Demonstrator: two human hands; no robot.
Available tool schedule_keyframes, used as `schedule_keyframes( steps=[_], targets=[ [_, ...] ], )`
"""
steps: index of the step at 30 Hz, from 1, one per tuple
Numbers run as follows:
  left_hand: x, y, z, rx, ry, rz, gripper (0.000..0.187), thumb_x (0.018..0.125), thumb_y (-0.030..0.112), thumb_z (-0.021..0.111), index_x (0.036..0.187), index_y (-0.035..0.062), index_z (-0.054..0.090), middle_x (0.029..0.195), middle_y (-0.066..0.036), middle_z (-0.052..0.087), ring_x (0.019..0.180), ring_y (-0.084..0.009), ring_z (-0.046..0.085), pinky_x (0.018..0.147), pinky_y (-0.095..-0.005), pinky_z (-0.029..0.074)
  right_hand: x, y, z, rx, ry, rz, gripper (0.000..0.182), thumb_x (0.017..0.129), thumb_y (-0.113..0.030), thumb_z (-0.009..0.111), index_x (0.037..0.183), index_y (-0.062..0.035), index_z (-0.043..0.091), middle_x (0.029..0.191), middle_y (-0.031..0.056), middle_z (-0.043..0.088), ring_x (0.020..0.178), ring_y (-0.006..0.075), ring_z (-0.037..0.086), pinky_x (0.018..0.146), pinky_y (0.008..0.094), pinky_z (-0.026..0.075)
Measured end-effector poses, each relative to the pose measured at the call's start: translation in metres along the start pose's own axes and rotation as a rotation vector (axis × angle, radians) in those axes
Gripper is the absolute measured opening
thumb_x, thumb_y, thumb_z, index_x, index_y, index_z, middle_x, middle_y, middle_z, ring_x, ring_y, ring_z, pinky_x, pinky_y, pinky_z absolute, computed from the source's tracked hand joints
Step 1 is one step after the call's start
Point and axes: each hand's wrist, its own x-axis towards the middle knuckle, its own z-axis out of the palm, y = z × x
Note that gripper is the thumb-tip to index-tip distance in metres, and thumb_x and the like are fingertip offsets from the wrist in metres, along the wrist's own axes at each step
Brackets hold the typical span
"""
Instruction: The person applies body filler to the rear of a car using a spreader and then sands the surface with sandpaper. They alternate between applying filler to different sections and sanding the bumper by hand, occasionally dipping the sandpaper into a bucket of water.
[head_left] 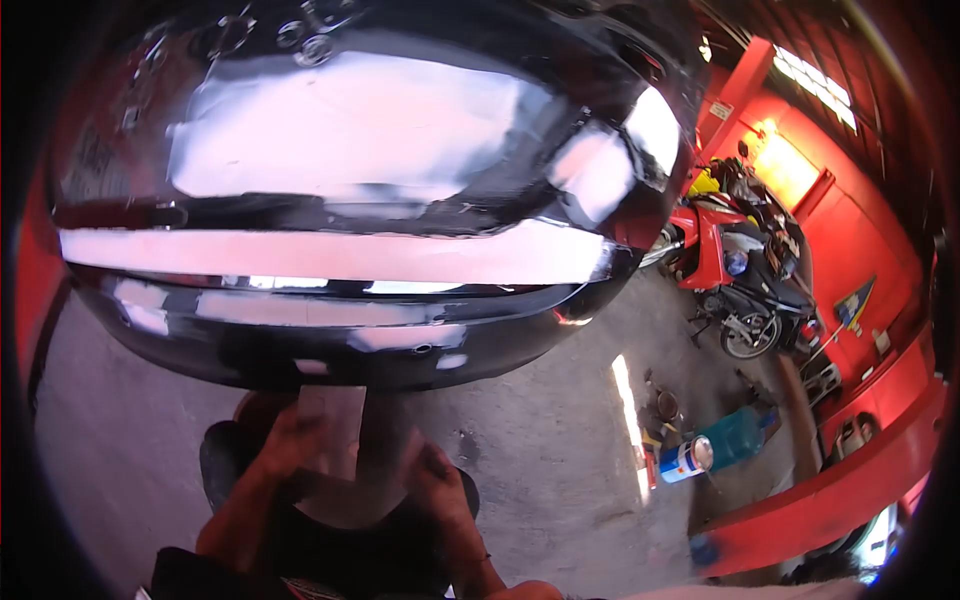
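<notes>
Nearest the camera, the upper view is filled by a glossy black, curved car body [350,215], marked with pale pinkish-white matte patches; a long pale strip [330,255] is seen running across it.

Below its lower edge, a flat, rectangular, tan-brown sheet [345,430] is held by the left hand [289,440]. The sheet's left side is gripped by that hand's fingers, though the exact finger placement is blurred. The sheet's upper end is seen right at the car body's lower edge; whether contact is made cannot be told.

The right hand [437,483] is placed to the right of the sheet, apart from it, fingers curled and blurred; whether anything is pinched there cannot be told.

To the right, a white-and-blue cylindrical can [687,458] is noted on the grey concrete floor [550,470], just beside a translucent teal plastic container [735,437]. Farther back, a red-and-black motorcycle [745,285] is parked near a red wall [865,215].
</notes>
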Motion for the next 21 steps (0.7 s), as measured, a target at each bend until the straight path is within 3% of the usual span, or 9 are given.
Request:
schedule_keyframes(
  steps=[2, 4, 6, 9, 10, 12, 16, 19, 21],
  targets=[
    [-0.006, 0.016, 0.012, 0.09, -0.103, 0.541, 0.037, 0.099, 0.02, 0.06, 0.131, 0.0019, 0.057, 0.123, -0.012, 0.064, 0.114, -0.0219, 0.06, 0.099, -0.0366, 0.048, 0.002, -0.045, -0.017, 0.375, 0.107, 0.092, 0.041, 0.098, 0.001, 0.048, 0.139, -0.0009, 0.052, 0.143, 0.0137, 0.052, 0.133, 0.0276, 0.049, 0.113, 0.039, 0.039],
    [-0.012, 0.032, 0.028, -0.01, -0.081, 0.527, 0.033, 0.097, 0.015, 0.063, 0.126, 0.0014, 0.06, 0.115, -0.009, 0.066, 0.108, -0.019, 0.061, 0.096, -0.0362, 0.049, 0.001, -0.104, -0.027, 0.557, 0.148, 0.179, 0.043, 0.097, 0.003, 0.05, 0.14, -0.002, 0.052, 0.142, 0.014, 0.053, 0.133, 0.0288, 0.049, 0.112, 0.0393, 0.039],
    [-0.021, 0.044, 0.035, -0.032, -0.083, 0.561, 0.029, 0.096, 0.014, 0.065, 0.122, 0.0018, 0.063, 0.109, -0.006, 0.068, 0.103, -0.0161, 0.062, 0.093, -0.0353, 0.05, 0.0, -0.166, -0.024, -0.415, 0.153, -0.225, 0.051, 0.088, 0.012, 0.056, 0.136, -0.0056, 0.057, 0.129, 0.0148, 0.062, 0.115, 0.0257, 0.06, 0.103, 0.0382, 0.047],
    [-0.027, 0.056, 0.033, 0.11, -0.14, 0.562, 0.033, 0.099, 0.018, 0.061, 0.128, 0.0036, 0.06, 0.112, -0.007, 0.068, 0.106, -0.0165, 0.062, 0.094, -0.0343, 0.049, 0.004, -0.227, -0.013, -0.771, 0.073, -0.396, 0.051, 0.082, 0.012, 0.06, 0.129, -0.0084, 0.065, 0.127, 0.0114, 0.063, 0.117, 0.0318, 0.058, 0.1, 0.0378, 0.047],
    [-0.029, 0.059, 0.034, 0.107, -0.122, 0.564, 0.033, 0.099, 0.018, 0.061, 0.128, 0.0036, 0.06, 0.112, -0.007, 0.068, 0.106, -0.0165, 0.062, 0.094, -0.0343, 0.049, 0.008, -0.227, -0.016, -0.765, 0.059, -0.405, 0.051, 0.082, 0.012, 0.06, 0.129, -0.0084, 0.065, 0.127, 0.0114, 0.063, 0.117, 0.0318, 0.058, 0.1, 0.0378, 0.047],
    [-0.041, 0.066, 0.041, 0.083, -0.196, 0.553, 0.036, 0.1, 0.019, 0.059, 0.132, 0.0039, 0.056, 0.115, -0.008, 0.068, 0.108, -0.0173, 0.062, 0.095, -0.0349, 0.049, 0.004, -0.231, -0.019, -0.985, -0.034, -0.548, 0.071, 0.064, 0.008, 0.071, 0.131, -0.016, 0.064, 0.131, 0.0098, 0.059, 0.123, 0.0311, 0.054, 0.099, 0.0427, 0.044],
    [-0.061, 0.076, 0.045, 0.179, -0.237, 0.563, 0.039, 0.1, 0.021, 0.059, 0.135, 0.0039, 0.053, 0.114, -0.011, 0.069, 0.105, -0.0184, 0.064, 0.094, -0.0362, 0.049, 0.004, -0.245, -0.003, -1.034, -0.095, -0.452, 0.064, 0.065, 0.009, 0.067, 0.123, -0.0168, 0.07, 0.13, 0.0088, 0.06, 0.122, 0.0302, 0.053, 0.099, 0.0436, 0.043],
    [-0.063, 0.069, 0.046, 0.353, -0.127, 0.618, 0.04, 0.1, 0.023, 0.059, 0.135, 0.0037, 0.053, 0.11, -0.013, 0.07, 0.1, -0.0184, 0.066, 0.093, -0.0358, 0.05, 0.004, -0.223, 0.014, -1.071, -0.12, -0.479, 0.067, 0.058, 0.003, 0.069, 0.121, -0.0178, 0.07, 0.132, 0.008, 0.058, 0.123, 0.0311, 0.051, 0.096, 0.046, 0.042],
    [-0.052, 0.051, 0.047, 0.466, 0.053, 0.639, 0.029, 0.098, 0.015, 0.062, 0.122, -0.0008, 0.058, 0.105, -0.008, 0.068, 0.09, -0.014, 0.063, 0.081, -0.0325, 0.053, -0.001, -0.199, 0.02, -0.988, -0.169, -0.505, 0.066, 0.057, -0.001, 0.071, 0.12, -0.0183, 0.069, 0.132, 0.008, 0.058, 0.124, 0.0322, 0.051, 0.094, 0.0477, 0.043]
  ],
)
